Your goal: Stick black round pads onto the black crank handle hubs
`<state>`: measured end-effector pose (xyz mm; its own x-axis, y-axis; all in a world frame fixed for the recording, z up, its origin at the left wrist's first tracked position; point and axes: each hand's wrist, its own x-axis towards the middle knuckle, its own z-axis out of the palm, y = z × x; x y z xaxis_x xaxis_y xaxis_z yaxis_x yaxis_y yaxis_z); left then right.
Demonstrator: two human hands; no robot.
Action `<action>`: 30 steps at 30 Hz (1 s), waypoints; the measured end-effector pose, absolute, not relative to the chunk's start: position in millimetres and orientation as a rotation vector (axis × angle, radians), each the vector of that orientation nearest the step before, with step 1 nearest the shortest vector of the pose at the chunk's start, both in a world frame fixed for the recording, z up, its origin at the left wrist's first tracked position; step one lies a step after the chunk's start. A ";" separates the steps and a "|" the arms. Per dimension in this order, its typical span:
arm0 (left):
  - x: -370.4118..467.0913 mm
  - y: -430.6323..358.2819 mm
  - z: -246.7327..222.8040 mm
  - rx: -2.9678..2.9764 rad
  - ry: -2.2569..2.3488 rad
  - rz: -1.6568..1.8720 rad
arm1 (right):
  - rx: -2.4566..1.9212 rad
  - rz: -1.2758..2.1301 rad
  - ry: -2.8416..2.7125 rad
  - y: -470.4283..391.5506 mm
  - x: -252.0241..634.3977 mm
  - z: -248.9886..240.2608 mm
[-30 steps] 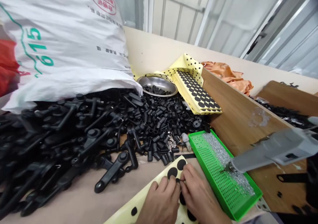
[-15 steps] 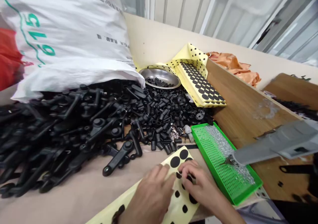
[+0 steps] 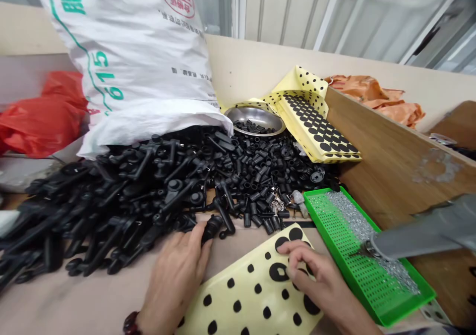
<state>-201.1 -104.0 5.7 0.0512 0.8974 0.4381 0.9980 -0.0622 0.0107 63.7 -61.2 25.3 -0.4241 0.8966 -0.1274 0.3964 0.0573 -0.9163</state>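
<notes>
My left hand (image 3: 176,270) is closed around one end of a black plastic arm (image 3: 212,226) with a round knob, at the front edge of the heap. Much of that part is hidden behind my fingers. A yellow sheet (image 3: 223,300) with black round stickers lies on the table between my hands. Over its upper right part, my right hand (image 3: 316,273) has its thumb and index finger curled close together. Whether a small sticker is pinched there is hard to see. Beside these fingers, one large black sticker (image 3: 277,271) shows a pale gap in its middle.
A heap of black plastic arms (image 3: 122,211) and short tubes spills from a white sack (image 3: 148,57). Behind the tubes sits a metal bowl (image 3: 256,119). A green tray (image 3: 372,270) of small metal pieces stands at right, with a grey power screwdriver (image 3: 420,236) above it.
My left hand has left the yellow sheet, moved left and taken hold of a black arm. My right hand stays over the sheet. The view has shifted left.
</notes>
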 end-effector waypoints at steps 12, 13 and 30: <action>-196.6 -75.4 17.6 -2.172 -1.989 -0.673 | -1.125 1.548 -1.670 -67.6 43.0 28.0; -197.5 -77.6 20.8 -2.115 -2.091 -0.822 | -1.123 1.587 -1.621 -67.7 45.2 28.8; -132.9 -102.1 8.4 -2.460 -3.184 -2.399 | -0.970 1.883 -1.149 -61.2 46.0 19.1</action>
<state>-132.9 -102.1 8.4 0.2555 0.8789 -0.4029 -0.1449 0.4468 0.8828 46.0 -61.2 19.1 -0.4609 0.8571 -0.2300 -0.1874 -0.3473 -0.9188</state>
